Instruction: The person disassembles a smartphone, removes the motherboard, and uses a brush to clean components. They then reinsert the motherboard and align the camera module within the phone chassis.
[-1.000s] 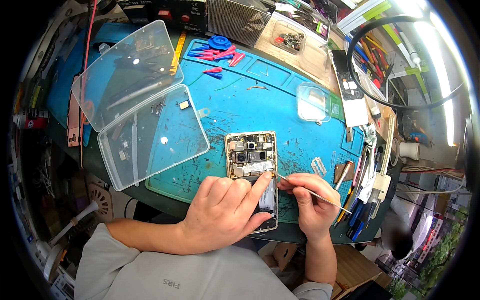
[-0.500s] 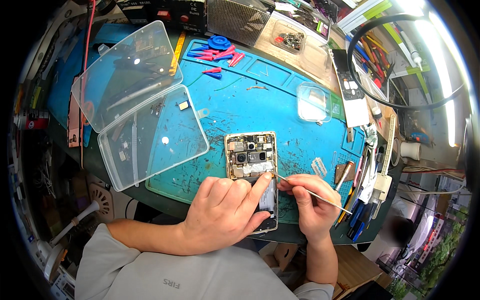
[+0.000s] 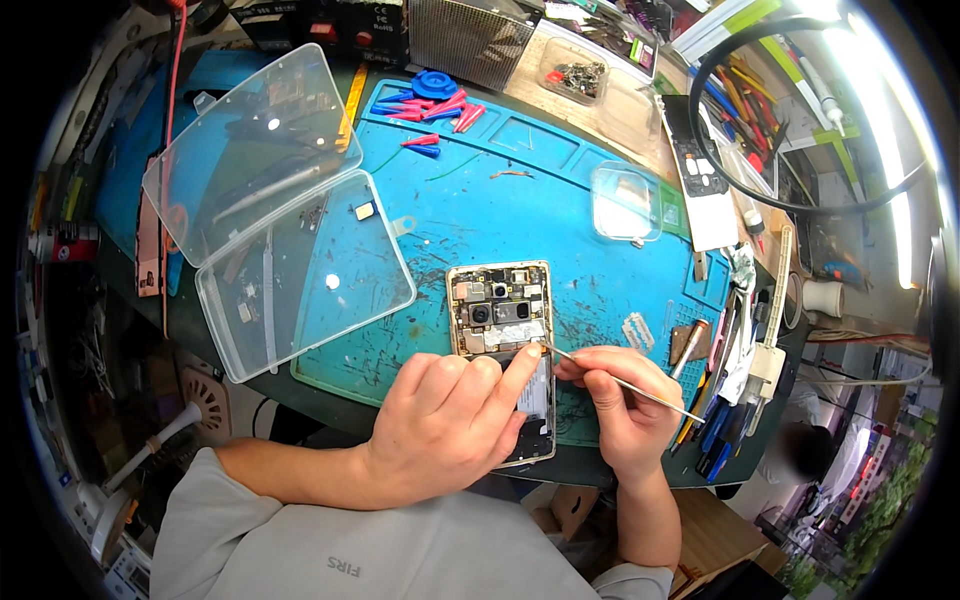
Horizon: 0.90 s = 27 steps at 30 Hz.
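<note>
An opened smartphone (image 3: 498, 337) lies upright on the blue work mat, with its circuit board, camera modules and dark lower half exposed. My left hand (image 3: 435, 430) rests over its left side. The index finger is stretched out, its tip pressing the board near the phone's right edge, while the other fingers bend loosely and grip nothing. In my right hand (image 3: 632, 410), thumb and fingers pinch a thin metal pry tool (image 3: 650, 398). Its tip meets the phone's right edge beside my left fingertip; the exact contact is too small to make out.
A clear hinged plastic box (image 3: 300, 290) with small parts lies open at left. Pink and blue conical tips (image 3: 440, 105) are piled at the back. A small clear tray (image 3: 627, 203), a blade (image 3: 637, 332) and several hand tools (image 3: 715, 430) lie at right.
My left thumb has drawn in from over the phone's lower half toward the palm. The index fingertip and the right hand with the pry tool stay nearly in place.
</note>
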{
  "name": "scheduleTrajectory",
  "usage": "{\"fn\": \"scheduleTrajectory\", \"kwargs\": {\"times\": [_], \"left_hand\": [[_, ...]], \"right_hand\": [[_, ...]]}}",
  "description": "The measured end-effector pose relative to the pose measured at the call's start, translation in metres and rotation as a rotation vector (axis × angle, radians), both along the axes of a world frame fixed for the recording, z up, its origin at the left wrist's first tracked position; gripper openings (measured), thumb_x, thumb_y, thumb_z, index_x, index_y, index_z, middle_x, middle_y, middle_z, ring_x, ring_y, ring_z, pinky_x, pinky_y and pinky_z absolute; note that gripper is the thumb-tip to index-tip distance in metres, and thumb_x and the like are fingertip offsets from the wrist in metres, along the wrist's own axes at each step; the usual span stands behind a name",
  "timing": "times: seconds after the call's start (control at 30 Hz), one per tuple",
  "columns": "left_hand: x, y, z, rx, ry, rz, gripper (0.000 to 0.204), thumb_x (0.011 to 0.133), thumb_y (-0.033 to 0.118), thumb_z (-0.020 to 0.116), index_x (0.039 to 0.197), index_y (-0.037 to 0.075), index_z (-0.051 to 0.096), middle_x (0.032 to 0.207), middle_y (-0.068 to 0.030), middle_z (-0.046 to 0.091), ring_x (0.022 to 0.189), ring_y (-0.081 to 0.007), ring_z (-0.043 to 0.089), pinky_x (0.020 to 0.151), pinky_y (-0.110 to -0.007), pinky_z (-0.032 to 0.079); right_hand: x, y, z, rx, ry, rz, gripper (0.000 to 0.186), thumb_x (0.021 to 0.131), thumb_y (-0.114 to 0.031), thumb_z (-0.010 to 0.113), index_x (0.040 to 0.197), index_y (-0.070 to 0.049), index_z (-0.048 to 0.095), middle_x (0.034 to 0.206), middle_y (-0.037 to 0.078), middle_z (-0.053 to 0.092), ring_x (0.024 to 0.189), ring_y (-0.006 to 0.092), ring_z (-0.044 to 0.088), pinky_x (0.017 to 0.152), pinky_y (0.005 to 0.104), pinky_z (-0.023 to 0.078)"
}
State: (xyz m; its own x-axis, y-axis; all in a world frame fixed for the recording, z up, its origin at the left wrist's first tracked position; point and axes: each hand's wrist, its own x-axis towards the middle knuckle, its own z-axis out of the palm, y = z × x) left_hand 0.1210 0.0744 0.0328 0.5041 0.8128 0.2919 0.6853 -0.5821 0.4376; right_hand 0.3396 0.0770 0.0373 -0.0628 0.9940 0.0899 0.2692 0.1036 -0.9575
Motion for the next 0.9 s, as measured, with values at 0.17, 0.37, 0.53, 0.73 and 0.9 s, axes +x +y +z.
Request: {"fn": "scheduleTrajectory", "kwargs": {"times": [0.17, 0.37, 0.53, 0.73, 0.9], "left_hand": [[0.0001, 0.0006, -0.001, 0.011, -0.001, -0.005, 0.061, 0.08, 0.018, 0.075, 0.139, 0.004, 0.069, 0.101, -0.0037, 0.052, 0.092, -0.0223, 0.048, 0.079, -0.037, 0.042], [-0.0049, 0.0005, 0.002, -0.017, -0.037, -0.035, 0.061, 0.083, 0.022, 0.077, 0.14, 0.004, 0.068, 0.103, -0.0035, 0.052, 0.094, -0.0224, 0.048, 0.081, -0.037, 0.041], [-0.0049, 0.0006, 0.0011, 0.004, -0.021, -0.046, 0.06, 0.084, 0.024, 0.077, 0.141, 0.005, 0.068, 0.105, -0.0035, 0.053, 0.094, -0.0223, 0.048, 0.081, -0.038, 0.041], [-0.0051, 0.0005, 0.0006, 0.012, -0.003, -0.05, 0.058, 0.085, 0.023, 0.076, 0.141, 0.006, 0.068, 0.105, -0.0035, 0.053, 0.094, -0.0222, 0.048, 0.081, -0.038, 0.041], [-0.0039, 0.0008, 0.0005, 0.016, -0.006, -0.042, 0.057, 0.085, 0.023, 0.076, 0.14, 0.006, 0.068, 0.106, -0.0037, 0.053, 0.094, -0.0223, 0.048, 0.081, -0.038, 0.041]], "right_hand": [[-0.0009, -0.0003, 0.0005, 0.003, 0.019, -0.015, 0.011, 0.099, 0.001, 0.072, 0.107, 0.008, 0.075, 0.095, 0.018, 0.078, 0.086, 0.0241, 0.077, 0.077, 0.0326, 0.062], [0.0011, -0.0053, -0.0033, 0.004, 0.098, -0.056, 0.01, 0.101, 0.001, 0.068, 0.105, 0.009, 0.074, 0.095, 0.018, 0.077, 0.085, 0.0244, 0.077, 0.076, 0.0332, 0.063], [0.0019, -0.0058, -0.0036, 0.026, 0.08, -0.045, 0.01, 0.101, 0.001, 0.068, 0.104, 0.009, 0.074, 0.096, 0.019, 0.077, 0.084, 0.0239, 0.077, 0.076, 0.033, 0.063], [0.001, -0.0057, -0.0036, 0.018, 0.076, -0.051, 0.009, 0.1, 0.002, 0.068, 0.104, 0.009, 0.073, 0.095, 0.019, 0.077, 0.084, 0.0238, 0.077, 0.076, 0.0329, 0.063], [0.0013, -0.0052, -0.0039, 0.024, 0.065, -0.044, 0.009, 0.1, 0.002, 0.068, 0.103, 0.009, 0.073, 0.095, 0.019, 0.077, 0.084, 0.0238, 0.077, 0.076, 0.033, 0.063]]}}
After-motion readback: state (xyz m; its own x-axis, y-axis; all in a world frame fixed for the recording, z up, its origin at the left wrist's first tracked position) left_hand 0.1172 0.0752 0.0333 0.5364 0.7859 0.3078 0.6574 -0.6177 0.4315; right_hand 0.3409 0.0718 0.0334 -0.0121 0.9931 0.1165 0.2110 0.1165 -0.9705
